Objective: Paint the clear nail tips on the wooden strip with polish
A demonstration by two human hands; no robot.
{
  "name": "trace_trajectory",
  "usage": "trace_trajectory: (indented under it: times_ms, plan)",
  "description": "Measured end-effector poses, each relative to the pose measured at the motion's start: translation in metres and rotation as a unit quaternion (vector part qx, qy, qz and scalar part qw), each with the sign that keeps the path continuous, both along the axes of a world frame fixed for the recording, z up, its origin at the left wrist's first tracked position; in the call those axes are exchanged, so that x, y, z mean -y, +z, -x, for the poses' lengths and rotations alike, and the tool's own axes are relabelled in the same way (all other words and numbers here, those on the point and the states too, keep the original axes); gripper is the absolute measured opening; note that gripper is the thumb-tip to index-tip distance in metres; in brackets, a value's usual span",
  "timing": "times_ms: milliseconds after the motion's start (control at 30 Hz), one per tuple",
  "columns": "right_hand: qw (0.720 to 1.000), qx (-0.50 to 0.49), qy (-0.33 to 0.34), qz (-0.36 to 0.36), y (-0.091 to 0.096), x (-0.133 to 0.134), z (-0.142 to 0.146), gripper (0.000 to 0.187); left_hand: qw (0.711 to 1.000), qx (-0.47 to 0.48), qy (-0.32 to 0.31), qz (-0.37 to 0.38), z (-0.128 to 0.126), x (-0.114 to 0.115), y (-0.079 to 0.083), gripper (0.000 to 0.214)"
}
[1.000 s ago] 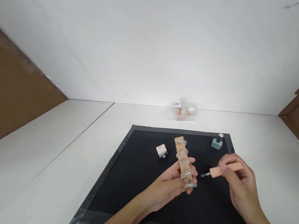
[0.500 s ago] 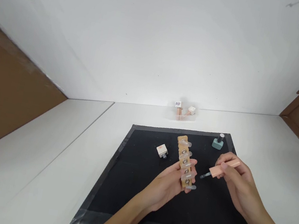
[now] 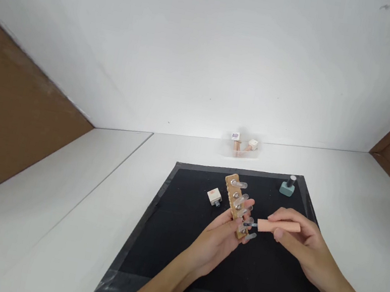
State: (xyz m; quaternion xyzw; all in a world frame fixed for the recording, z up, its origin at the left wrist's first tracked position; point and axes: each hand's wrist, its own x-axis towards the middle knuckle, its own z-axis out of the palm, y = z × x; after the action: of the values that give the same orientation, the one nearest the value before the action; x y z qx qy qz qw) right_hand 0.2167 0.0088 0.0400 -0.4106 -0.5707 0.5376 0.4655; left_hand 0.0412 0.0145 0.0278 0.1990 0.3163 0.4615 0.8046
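My left hand [image 3: 222,239] grips a wooden nail tip stand [image 3: 232,189] from below, tilted over the black mat. Several clear false nails [image 3: 241,199] stick out from its metal studs toward the right. Between the thumb and fingers of my right hand [image 3: 308,244] is a nail polish brush [image 3: 279,226] with a peach-coloured cap handle. Its bristle end lies at one of the lower false nails; whether it presses on the surface is too small to tell. A white square polish bottle [image 3: 214,197], uncapped, lies left of the stand.
A teal polish bottle [image 3: 287,186] with a dark cap stands at the mat's back right. Behind the black mat [image 3: 170,242], a clear tray [image 3: 226,150] holds small white-and-peach bottles. Brown cardboard panels [image 3: 14,119] flank the white table on both sides.
My right hand has brought the brush leftward to a lower false nail. The stand has turned slightly in my left hand, its top shifting left.
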Motion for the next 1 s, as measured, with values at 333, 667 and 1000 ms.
trace_trajectory:
  times_ms: [333, 667, 1000]
  plan:
    - [0.998, 0.026, 0.027, -0.047, -0.006, 0.001, 0.005, 0.015, 0.999, 0.028, 0.018, 0.008, 0.002, 0.0, 0.006, 0.033]
    - [0.987, 0.071, 0.0, -0.147, -0.003, 0.005, 0.011, 0.019, 0.997, 0.067, -0.001, 0.029, 0.002, 0.001, 0.002, 0.036]
    - [0.945, 0.162, -0.027, -0.283, -0.002, 0.007, 0.013, 0.043, 0.997, 0.071, -0.018, 0.026, 0.0, 0.001, 0.001, 0.04]
